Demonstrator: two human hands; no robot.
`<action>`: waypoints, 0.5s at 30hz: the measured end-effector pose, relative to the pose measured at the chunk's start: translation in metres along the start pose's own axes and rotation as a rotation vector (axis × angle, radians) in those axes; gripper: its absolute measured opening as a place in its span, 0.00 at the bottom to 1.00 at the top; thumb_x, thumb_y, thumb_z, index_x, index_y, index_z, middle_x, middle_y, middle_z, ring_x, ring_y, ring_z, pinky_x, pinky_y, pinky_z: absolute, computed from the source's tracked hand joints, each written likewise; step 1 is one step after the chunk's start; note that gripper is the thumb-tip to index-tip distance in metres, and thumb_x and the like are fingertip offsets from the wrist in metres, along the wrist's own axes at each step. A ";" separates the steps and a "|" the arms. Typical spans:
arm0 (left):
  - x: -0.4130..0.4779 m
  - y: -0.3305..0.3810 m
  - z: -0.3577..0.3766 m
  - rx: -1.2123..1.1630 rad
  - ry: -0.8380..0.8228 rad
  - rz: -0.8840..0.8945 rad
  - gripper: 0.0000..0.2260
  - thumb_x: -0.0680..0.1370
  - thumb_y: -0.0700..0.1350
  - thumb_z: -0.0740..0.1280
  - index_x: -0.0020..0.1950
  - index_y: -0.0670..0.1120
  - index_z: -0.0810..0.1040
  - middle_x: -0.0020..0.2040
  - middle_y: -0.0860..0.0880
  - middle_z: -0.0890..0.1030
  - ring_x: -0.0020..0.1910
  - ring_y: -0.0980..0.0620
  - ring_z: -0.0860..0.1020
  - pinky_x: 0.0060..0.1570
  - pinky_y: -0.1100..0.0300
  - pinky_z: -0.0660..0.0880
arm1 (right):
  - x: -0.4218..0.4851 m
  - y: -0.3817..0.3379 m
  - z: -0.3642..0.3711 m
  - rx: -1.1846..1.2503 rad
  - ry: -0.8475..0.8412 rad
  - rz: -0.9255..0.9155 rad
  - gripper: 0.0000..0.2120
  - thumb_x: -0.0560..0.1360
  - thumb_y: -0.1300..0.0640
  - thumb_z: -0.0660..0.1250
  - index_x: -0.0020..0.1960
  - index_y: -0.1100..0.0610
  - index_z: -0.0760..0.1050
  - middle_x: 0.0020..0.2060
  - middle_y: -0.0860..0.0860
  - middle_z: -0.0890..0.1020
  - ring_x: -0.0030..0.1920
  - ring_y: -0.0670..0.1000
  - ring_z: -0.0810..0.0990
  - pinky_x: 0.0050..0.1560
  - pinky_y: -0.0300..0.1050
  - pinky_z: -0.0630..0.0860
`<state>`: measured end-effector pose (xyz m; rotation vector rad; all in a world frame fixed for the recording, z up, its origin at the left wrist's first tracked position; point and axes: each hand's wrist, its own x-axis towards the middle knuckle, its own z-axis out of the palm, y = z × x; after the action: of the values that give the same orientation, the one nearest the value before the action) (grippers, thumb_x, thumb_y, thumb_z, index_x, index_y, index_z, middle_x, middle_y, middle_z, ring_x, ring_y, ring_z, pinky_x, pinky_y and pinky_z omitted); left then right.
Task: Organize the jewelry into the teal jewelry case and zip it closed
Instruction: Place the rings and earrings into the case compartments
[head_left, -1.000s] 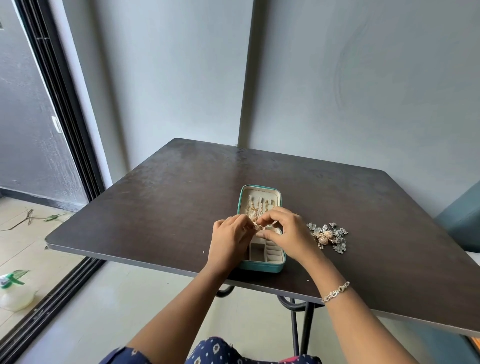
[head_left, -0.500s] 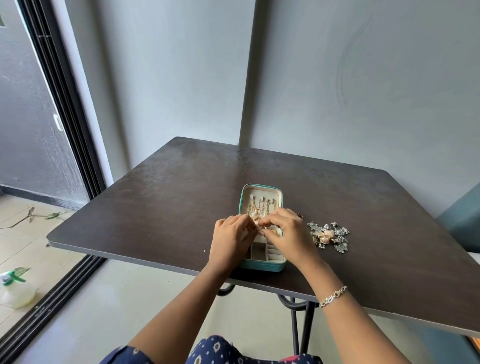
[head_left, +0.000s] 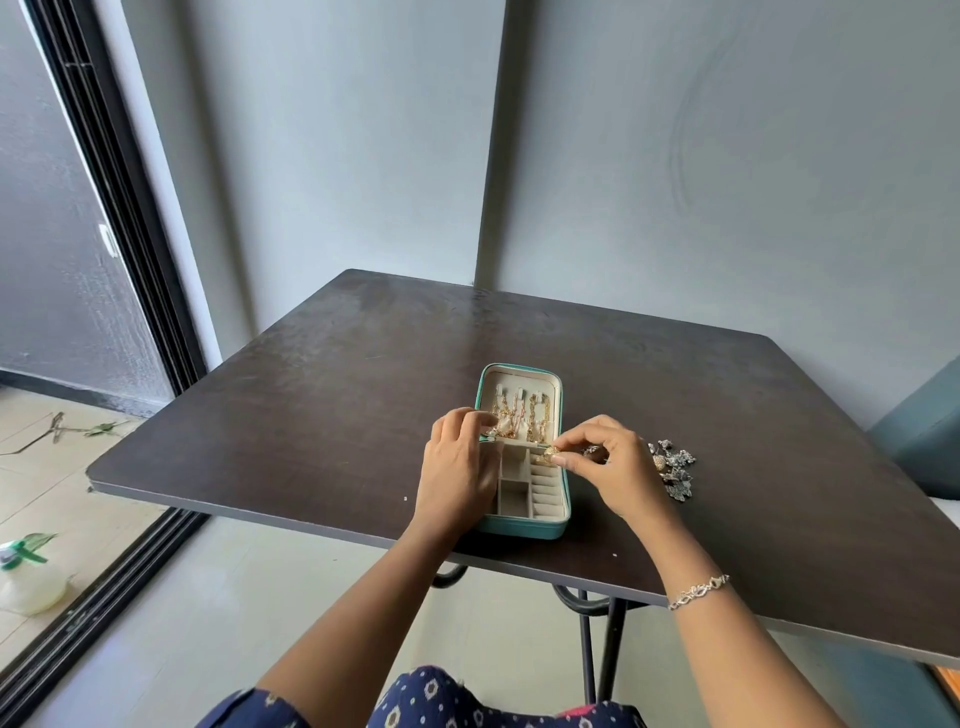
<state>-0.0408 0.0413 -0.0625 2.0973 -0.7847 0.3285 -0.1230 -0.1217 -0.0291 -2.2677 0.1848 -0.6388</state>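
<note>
Case (head_left: 519, 530) open on table (head_left: 311, 415), chains (head_left: 519, 415) hung in lid. Right hand (head_left: 608, 467) pinches gold piece (head_left: 548, 457) over ring rolls. Left hand (head_left: 457, 467) curled at case's left rim; grip unclear. Best: steady case, seat piece fully in slot, avoid snagging chains. Silver pile (head_left: 675, 473) lies beside right hand.

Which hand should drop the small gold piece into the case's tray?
Right: the right hand pinches the gold piece over the tray of the case, while the left hand is at the chains in the lid.
</note>
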 end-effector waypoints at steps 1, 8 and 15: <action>0.000 -0.001 0.001 -0.006 -0.002 -0.007 0.12 0.77 0.42 0.62 0.60 0.44 0.72 0.62 0.46 0.72 0.63 0.47 0.67 0.61 0.52 0.67 | -0.001 0.000 0.000 -0.002 -0.012 0.008 0.05 0.66 0.63 0.74 0.40 0.55 0.82 0.38 0.45 0.78 0.37 0.43 0.75 0.38 0.29 0.68; 0.000 -0.002 0.001 -0.014 -0.029 -0.031 0.12 0.78 0.45 0.61 0.60 0.45 0.71 0.61 0.47 0.72 0.61 0.49 0.68 0.60 0.54 0.67 | -0.007 0.000 0.008 -0.046 -0.068 0.033 0.05 0.66 0.60 0.75 0.41 0.54 0.82 0.39 0.44 0.77 0.42 0.47 0.76 0.44 0.38 0.71; 0.000 -0.002 0.001 -0.019 -0.034 -0.040 0.12 0.78 0.46 0.61 0.61 0.45 0.71 0.61 0.47 0.72 0.61 0.50 0.69 0.59 0.54 0.68 | -0.007 0.003 0.009 -0.061 -0.067 0.047 0.05 0.66 0.60 0.75 0.41 0.54 0.82 0.40 0.46 0.77 0.43 0.48 0.76 0.42 0.38 0.70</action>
<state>-0.0398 0.0411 -0.0640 2.1024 -0.7615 0.2636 -0.1244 -0.1160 -0.0392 -2.3324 0.2266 -0.5387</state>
